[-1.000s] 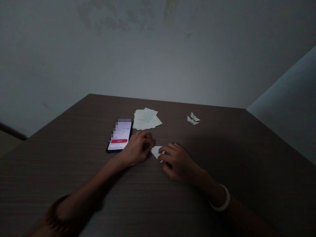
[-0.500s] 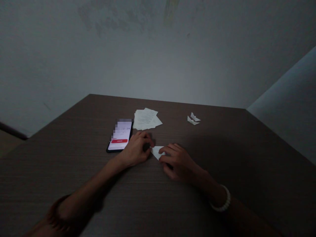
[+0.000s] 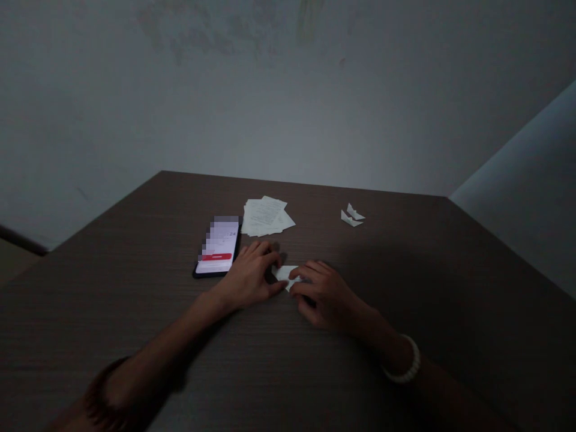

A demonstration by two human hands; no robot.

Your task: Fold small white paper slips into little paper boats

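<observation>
Dark wood table (image 3: 405, 288), and you've got your left hand (image 3: 249, 277) and right hand (image 3: 326, 294) both pinching the small folded paper (image 3: 284, 273) flat.

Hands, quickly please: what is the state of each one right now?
Left hand: fingers curled, pressing down on the left end of the small folded paper.
Right hand: fingers bent, pinching the right side of the same paper against the table.

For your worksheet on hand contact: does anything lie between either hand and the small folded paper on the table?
Nothing visible does. The left hand and right hand both press directly on the folded paper. The phone and paper stack lie apart, farther back.
</observation>
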